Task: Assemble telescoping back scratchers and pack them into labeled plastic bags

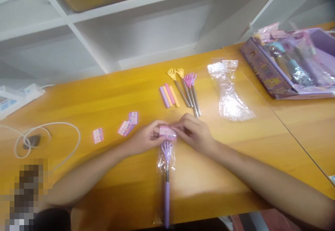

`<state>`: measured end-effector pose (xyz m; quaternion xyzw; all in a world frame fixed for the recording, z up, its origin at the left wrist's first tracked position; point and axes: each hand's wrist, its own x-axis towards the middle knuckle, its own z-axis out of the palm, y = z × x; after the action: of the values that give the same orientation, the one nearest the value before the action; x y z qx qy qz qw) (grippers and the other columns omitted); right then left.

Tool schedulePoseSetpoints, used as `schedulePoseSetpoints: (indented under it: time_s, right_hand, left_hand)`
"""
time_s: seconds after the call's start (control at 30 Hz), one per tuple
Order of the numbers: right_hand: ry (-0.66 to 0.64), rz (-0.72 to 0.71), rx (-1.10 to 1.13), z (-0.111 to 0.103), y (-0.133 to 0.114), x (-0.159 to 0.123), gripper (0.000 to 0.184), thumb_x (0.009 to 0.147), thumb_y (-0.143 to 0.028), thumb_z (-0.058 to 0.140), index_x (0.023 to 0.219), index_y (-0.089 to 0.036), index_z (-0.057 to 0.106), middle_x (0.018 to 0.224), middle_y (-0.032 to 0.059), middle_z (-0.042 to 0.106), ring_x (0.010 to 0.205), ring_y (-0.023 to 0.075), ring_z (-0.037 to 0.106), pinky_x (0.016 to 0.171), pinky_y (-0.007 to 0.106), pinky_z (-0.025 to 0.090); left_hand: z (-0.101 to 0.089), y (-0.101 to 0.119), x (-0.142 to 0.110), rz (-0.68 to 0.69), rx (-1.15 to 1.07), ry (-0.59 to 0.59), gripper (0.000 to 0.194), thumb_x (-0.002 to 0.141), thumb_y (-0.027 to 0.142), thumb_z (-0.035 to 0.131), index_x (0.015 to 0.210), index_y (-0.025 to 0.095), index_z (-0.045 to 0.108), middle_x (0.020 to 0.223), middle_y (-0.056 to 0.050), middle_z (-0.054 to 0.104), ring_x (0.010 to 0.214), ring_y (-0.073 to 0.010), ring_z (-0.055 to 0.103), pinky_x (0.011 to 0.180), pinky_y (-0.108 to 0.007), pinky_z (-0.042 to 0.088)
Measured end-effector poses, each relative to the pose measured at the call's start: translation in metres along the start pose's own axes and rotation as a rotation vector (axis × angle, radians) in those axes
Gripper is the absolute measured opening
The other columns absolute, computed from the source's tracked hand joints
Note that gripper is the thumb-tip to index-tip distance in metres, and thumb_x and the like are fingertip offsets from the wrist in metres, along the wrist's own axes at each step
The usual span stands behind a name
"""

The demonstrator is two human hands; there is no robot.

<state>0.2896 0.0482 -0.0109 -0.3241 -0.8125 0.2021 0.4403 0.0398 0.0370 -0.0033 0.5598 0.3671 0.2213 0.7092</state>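
A purple back scratcher [166, 189] with a hand-shaped head lies inside a clear plastic bag [172, 159] in front of me. At the top of the bag is a small pink printed card [167, 133]. My left hand [151, 135] grips the left side of the bag's top and the card between thumb and fingers. The fingers of my right hand [193, 131] pinch the top right corner of the bag. Beyond my hands lie several back scratcher rods with yellow, pink and purple heads [188, 80]. Beside them are several coloured handle sleeves [169, 96].
Loose printed cards [125, 128] lie to the left, with one more card [98, 135] farther out. A white cable [75, 129] curls at far left. Clear plastic bags [230, 98] lie right of the rods. A purple display box [269, 68] holds packaged items. White shelves [157, 28] stand behind.
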Motion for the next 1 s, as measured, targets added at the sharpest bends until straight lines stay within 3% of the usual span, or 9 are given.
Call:
schedulePoseSetpoints:
  time_s: [0.27, 0.7, 0.83, 0.9, 1.0]
  right_hand:
    - [-0.156, -0.220, -0.135, -0.0044, 0.0028, -0.0027, 0.020, 0.108, -0.015, 0.059, 0.124, -0.018, 0.069, 0.090, 0.0045, 0.062, 0.075, 0.0139, 0.060, 0.063, 0.025, 0.050]
    - [-0.221, -0.132, 0.131, -0.0024, 0.0059, -0.0020, 0.020, 0.108, -0.016, 0.058, 0.121, -0.023, 0.072, 0.092, 0.0024, 0.053, 0.078, 0.0121, 0.057, 0.068, 0.023, 0.049]
    - [-0.247, -0.143, 0.116, -0.0049, 0.0067, -0.0017, 0.020, 0.109, -0.017, 0.057, 0.121, -0.022, 0.072, 0.093, 0.0032, 0.054, 0.079, 0.0127, 0.057, 0.068, 0.024, 0.049]
    - [-0.250, -0.158, 0.097, -0.0065, 0.0068, -0.0014, 0.017, 0.110, -0.023, 0.057, 0.119, -0.021, 0.072, 0.093, 0.0040, 0.055, 0.080, 0.0134, 0.057, 0.069, 0.025, 0.050]
    - [-0.261, -0.181, 0.086, -0.0076, 0.0065, -0.0019, 0.023, 0.111, -0.036, 0.057, 0.114, -0.019, 0.071, 0.095, 0.0062, 0.058, 0.082, 0.0151, 0.059, 0.072, 0.028, 0.052]
  left_hand:
    - [0.0007, 0.0038, -0.0004, 0.031, -0.075, 0.054, 0.040, 0.103, 0.036, 0.072, 0.136, 0.023, 0.054, 0.116, -0.013, 0.083, 0.114, -0.0251, 0.080, 0.097, -0.036, 0.059]
    - [0.0040, 0.0033, -0.0012, 0.114, -0.104, 0.030, 0.023, 0.103, 0.029, 0.070, 0.123, 0.021, 0.061, 0.112, -0.009, 0.082, 0.109, -0.0225, 0.082, 0.093, -0.032, 0.063]
    - [0.0033, 0.0023, -0.0011, 0.119, -0.097, 0.031, 0.020, 0.102, 0.031, 0.071, 0.117, 0.020, 0.063, 0.127, -0.013, 0.077, 0.109, -0.0211, 0.081, 0.094, -0.032, 0.062]
    - [0.0019, 0.0006, -0.0008, 0.121, -0.093, 0.050, 0.020, 0.102, 0.032, 0.072, 0.115, 0.019, 0.064, 0.133, -0.014, 0.075, 0.108, -0.0196, 0.080, 0.092, -0.031, 0.062]
    - [-0.0007, -0.0019, 0.0004, 0.129, -0.057, 0.111, 0.020, 0.100, 0.032, 0.074, 0.113, 0.019, 0.065, 0.123, -0.011, 0.077, 0.104, -0.0167, 0.077, 0.088, -0.027, 0.059]
